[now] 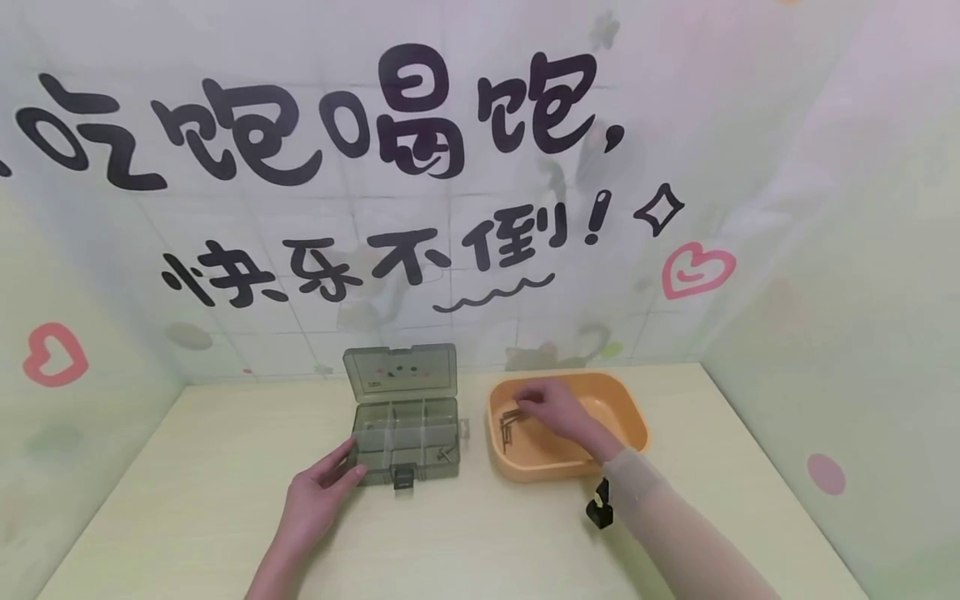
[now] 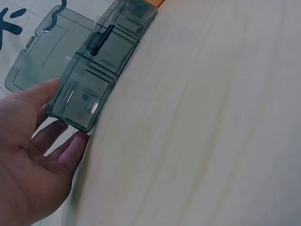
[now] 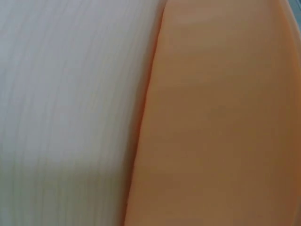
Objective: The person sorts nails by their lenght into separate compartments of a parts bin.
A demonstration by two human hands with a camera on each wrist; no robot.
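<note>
A grey translucent compartment box (image 1: 406,433) stands on the table with its lid (image 1: 402,372) raised at the back. At its left end my left hand (image 1: 313,498) grips the box, thumb by the front corner and fingers along the side, as the left wrist view also shows. A few metal screws (image 1: 447,454) lie in its front right compartment. To the right is an orange tray (image 1: 625,414) with several screws (image 1: 507,429) at its left side. My right hand (image 1: 558,410) reaches into it, fingers bent down at the screws; I cannot tell whether they pinch one.
Both things stand on a pale wood-grain table (image 1: 465,542), close to the printed back wall (image 1: 315,225). The box's dark front latch (image 1: 403,477) hangs open, and a side latch (image 1: 464,428) sticks out towards the tray. A black device (image 1: 600,507) sits below the right wrist.
</note>
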